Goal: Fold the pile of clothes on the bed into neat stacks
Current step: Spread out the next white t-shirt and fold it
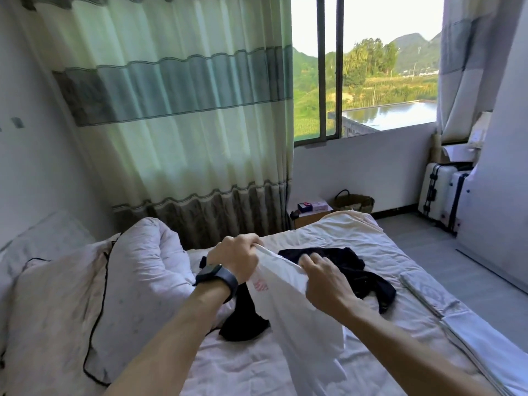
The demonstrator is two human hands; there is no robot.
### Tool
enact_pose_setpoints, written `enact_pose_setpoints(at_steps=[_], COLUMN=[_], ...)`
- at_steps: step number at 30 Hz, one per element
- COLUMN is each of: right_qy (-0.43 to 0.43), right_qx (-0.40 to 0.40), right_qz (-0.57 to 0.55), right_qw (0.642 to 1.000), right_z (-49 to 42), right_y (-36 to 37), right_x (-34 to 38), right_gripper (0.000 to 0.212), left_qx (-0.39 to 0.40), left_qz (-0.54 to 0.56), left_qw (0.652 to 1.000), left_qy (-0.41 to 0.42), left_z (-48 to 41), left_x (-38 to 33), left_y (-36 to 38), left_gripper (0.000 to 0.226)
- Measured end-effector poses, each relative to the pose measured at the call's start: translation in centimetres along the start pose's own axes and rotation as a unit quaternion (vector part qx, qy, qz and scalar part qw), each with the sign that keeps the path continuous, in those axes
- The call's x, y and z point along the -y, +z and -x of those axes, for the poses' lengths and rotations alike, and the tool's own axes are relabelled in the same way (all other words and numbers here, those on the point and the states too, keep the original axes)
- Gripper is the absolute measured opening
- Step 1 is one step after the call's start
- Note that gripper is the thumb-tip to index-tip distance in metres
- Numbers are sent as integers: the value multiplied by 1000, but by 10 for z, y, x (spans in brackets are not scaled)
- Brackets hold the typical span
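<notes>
A white garment point(297, 304) with a small red print hangs over the bed point(371, 247), held up by both hands along its top edge. My left hand point(237, 258), a dark watch on its wrist, grips the upper left corner. My right hand point(323, 278) pinches the same edge a little lower and to the right. Dark clothes point(351, 270) lie rumpled on the white sheet behind and to the right of the garment. Another dark piece point(243, 321) shows below my left wrist, partly hidden by the white cloth.
A bunched white duvet point(148, 267) and a pillow point(54, 315) with a black cable fill the left side. A folded pale cloth point(434, 298) lies at the bed's right edge. A bedside table point(311, 210), basket point(354, 202) and suitcases point(443, 192) stand beyond.
</notes>
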State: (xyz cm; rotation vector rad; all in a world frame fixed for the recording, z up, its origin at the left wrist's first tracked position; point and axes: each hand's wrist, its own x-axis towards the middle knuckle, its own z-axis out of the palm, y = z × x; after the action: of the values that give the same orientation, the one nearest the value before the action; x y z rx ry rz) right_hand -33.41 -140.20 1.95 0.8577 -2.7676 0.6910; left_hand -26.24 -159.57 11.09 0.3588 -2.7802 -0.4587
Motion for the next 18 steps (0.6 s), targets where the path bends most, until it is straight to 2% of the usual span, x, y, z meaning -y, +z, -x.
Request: enact_pose_setpoints(at_steps=[3,6,8,9,11,12,14,16,18], right_qy=[101,172,158,147,123,108,83,63,45], right_qx=[68,54,40,39,39,34,27,27,36], right_qz=[27,-20,-58,-94,-161,-174,-183,-172,-147], right_qw=[992,983,985,984,979,978,979,983,987], right_z=[10,1,-11,-15,-22,-24,-27,-28,-30], right_y=[-10,-31,-40,-44,-47,-48,-48,-44,-38], right_x=[-35,-47,-36,-26,-7,1,14,23,29], right_gripper=[14,11,16,19,26,27,27,26,28], left_qx=[-4,59,150,209,309,329,326,327,290], left_qz=[-145,-238,-193,-132,2,36,54,73,101], left_qw=[988,969,970,969,951,944,944,942,951], left_qy=[-50,-44,15,28,6,1,-4,-18,-38], left_z=[-4,1,3,5,12,18,31,46,59], left_x=[26,46,53,52,44,40,36,32,24], left_y=[-4,7,23,31,43,50,70,92,105], left_gripper=[34,25,32,35,24,16,13,29,39])
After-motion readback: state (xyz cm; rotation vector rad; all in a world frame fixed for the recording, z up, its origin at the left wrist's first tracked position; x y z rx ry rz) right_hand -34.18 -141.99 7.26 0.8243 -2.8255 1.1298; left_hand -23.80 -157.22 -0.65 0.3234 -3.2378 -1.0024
